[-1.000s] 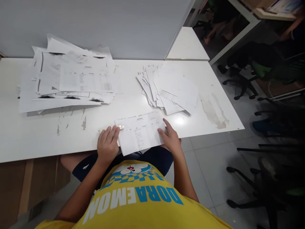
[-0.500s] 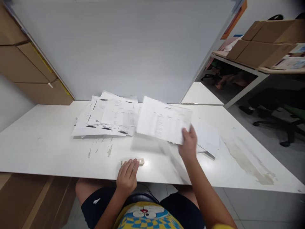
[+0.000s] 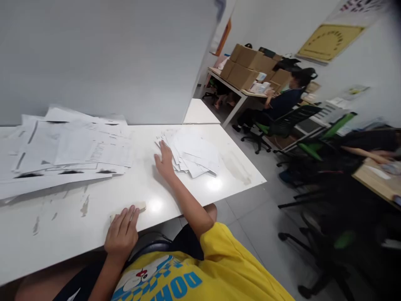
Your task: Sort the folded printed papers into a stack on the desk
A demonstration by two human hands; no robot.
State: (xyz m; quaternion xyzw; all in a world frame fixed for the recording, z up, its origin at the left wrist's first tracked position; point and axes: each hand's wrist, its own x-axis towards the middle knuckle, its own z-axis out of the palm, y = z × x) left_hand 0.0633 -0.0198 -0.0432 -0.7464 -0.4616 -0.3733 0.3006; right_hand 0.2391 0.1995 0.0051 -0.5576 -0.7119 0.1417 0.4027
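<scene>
My left hand (image 3: pixel 122 230) lies near the table's front edge, its fingers together and bent over a small beige bar-shaped object (image 3: pixel 142 206). Most of that object is hidden under the fingers, so its kind is unclear. My right hand (image 3: pixel 164 162) reaches to the left edge of a loose stack of papers (image 3: pixel 197 152), thumb and fingers apart, with nothing held. A wider, untidy pile of printed sheets (image 3: pixel 75 142) spreads over the left of the table. A sheet with a printed table lies on its right side.
A white board (image 3: pixel 103 58) stands along the back of the white table (image 3: pixel 147 188). Grey marks stain the tabletop. To the right are office chairs (image 3: pixel 288 121), a desk with cardboard boxes (image 3: pixel 242 67), a seated person (image 3: pixel 285 100) and another person's arm (image 3: pixel 365 154).
The sheet that my right hand held has been let go and lies on the left pile. That hand is now at the right stack. The view has turned right; my left hand stays on the beige object.
</scene>
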